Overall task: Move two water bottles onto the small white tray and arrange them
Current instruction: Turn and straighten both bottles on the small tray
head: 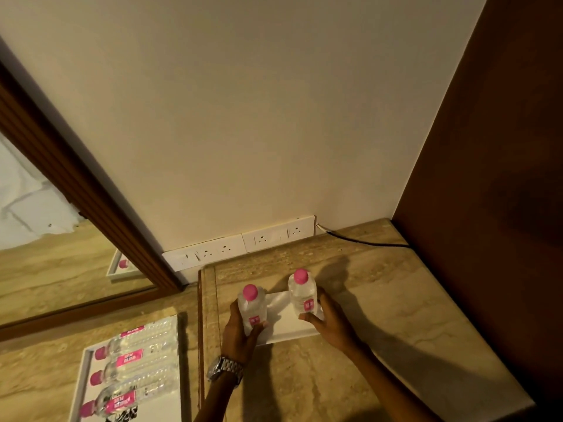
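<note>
Left hand (240, 328) wrapped around the lower body of a small clear plastic bottle with a pink cap (252, 309), thumb across the front under the pink label, fingers hidden behind. Right hand (329, 318) closed on a second clear pink-capped bottle (302, 292), thumb low at the front, fingers curling round the far side. Both upright, one at each end of the small white rectangular tray (281, 322); left bottle at the tray's left edge, right bottle over its right end. Cannot tell whether either base already rests flat or hangs just above.

To finish well: set both bases fully inside the rim, not straddling it, then square them up with labels facing forward and even spacing between. Keep grips low and light, since thin plastic probably dents under a squeeze. Release one at a time, checking for wobble.

Beyond, a beige marble-look counter (380, 315), white wall sockets (237, 246) and a black cable (365, 242) behind; well to the left, a larger white tray (86, 376) of lying bottles.
</note>
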`<state>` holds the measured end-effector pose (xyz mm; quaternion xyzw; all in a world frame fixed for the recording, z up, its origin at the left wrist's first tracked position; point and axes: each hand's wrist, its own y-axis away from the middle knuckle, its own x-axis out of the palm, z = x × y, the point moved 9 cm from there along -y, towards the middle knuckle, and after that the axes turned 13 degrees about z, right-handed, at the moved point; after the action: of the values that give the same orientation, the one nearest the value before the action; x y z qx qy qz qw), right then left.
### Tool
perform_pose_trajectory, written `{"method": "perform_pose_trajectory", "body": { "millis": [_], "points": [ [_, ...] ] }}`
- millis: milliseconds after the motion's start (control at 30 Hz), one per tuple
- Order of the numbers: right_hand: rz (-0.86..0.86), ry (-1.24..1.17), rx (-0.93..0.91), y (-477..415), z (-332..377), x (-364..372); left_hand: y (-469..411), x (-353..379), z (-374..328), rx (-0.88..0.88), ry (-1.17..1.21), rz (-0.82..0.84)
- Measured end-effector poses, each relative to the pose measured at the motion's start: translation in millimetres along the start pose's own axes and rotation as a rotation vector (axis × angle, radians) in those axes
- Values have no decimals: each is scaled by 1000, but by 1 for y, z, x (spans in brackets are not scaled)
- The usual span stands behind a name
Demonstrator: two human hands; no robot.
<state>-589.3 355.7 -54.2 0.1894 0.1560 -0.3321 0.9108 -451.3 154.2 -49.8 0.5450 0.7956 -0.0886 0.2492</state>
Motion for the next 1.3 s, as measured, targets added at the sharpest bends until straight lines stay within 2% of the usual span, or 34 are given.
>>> {"method": "perform_pose_trajectory", "body": {
  "millis": [167,700,900,1067,1300],
  "points": [
    [-27,-31,8,-3,-3,0,-2,1,-5,-8,24,-11],
    [41,9,-44,-7,6,-2,6,3,-5,-15,20,-31],
    [-29,-61,-2,15,-10,1,18,5,0,-24,63,-57],
    [-54,-15,8,32,-23,9,28,7,1,-23,75,-69],
    [-25,-26,-14,8,0,4,11,1,-14,-33,70,-59]
  ]
}}
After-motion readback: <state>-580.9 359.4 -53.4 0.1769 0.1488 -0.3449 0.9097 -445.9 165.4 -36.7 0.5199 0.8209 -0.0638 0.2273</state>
